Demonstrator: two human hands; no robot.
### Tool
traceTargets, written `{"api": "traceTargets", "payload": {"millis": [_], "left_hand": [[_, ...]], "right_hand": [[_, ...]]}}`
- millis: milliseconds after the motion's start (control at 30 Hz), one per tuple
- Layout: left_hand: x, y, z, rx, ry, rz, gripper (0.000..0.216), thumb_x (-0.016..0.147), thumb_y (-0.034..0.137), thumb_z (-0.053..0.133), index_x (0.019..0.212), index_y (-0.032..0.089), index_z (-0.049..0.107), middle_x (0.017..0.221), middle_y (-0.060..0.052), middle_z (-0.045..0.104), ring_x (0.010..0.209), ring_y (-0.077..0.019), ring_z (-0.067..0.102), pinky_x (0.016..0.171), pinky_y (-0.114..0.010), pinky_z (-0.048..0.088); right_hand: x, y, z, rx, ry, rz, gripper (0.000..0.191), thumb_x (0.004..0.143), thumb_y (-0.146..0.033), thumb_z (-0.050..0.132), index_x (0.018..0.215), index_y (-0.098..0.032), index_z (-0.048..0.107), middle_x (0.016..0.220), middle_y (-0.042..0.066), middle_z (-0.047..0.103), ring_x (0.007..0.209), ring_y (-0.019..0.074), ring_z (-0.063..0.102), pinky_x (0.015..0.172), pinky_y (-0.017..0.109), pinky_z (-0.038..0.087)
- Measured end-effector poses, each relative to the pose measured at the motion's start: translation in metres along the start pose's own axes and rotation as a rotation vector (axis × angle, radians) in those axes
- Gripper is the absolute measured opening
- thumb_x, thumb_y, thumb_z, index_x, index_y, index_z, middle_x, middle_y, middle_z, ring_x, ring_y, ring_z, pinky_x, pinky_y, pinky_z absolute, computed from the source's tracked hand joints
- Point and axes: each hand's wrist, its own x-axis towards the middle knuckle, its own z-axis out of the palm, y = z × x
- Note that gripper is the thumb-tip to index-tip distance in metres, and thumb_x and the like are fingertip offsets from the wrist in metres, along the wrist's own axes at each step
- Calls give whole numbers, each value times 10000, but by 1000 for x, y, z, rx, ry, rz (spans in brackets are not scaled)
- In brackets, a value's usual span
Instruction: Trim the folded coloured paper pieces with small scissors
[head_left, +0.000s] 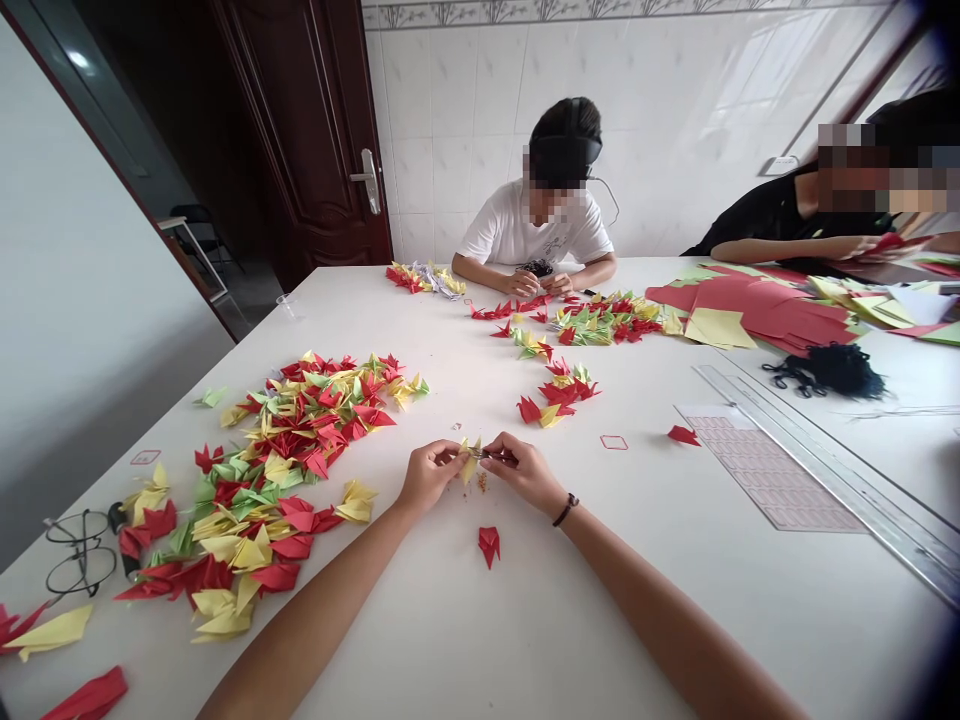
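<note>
My left hand (435,472) pinches a yellow folded paper crane (469,466) at the middle of the table. Opposite it, my right hand (521,465) is closed around a thin, dark metal tool (499,457), whose tip meets the crane; its exact kind is too small to make out. Tiny orange beads (481,483) lie on the table just below the crane. Closer to me rests a single red folded paper crane (489,546), between my forearms.
A big pile of red, yellow and green paper cranes (300,430) spreads to my left, near eyeglasses (79,552). Across the table (420,640), two people work beside more cranes (615,318) and red paper sheets (757,305). Black cord (832,370) and a clear ruler (810,465) lie right.
</note>
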Motion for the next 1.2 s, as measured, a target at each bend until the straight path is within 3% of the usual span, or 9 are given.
{"api": "traceTargets", "payload": {"millis": [300,800,1200], "left_hand": [[-1,1,0,55,-1,24,273,666,400,598,740,138,630,596,-6,572,499,-91,479,462,-199,387],[-1,0,2,22,25,-16,302,632,430,618,745,151,641,526,6,579,476,-113,511,449,-213,372],[-2,0,2,12,50,-15,317,641,438,606,751,142,643,592,-19,605,477,-116,523,430,-213,384]], "right_hand": [[0,1,-3,-217,112,-42,208,720,-374,556,631,-189,522,586,7,583,490,109,440,503,224,336],[-2,-1,-1,-320,197,-143,222,731,-394,552,635,-194,565,593,27,608,501,124,500,510,228,335],[-1,-1,2,-320,191,-51,225,719,-392,554,606,-197,539,558,10,592,479,119,476,483,223,320]]}}
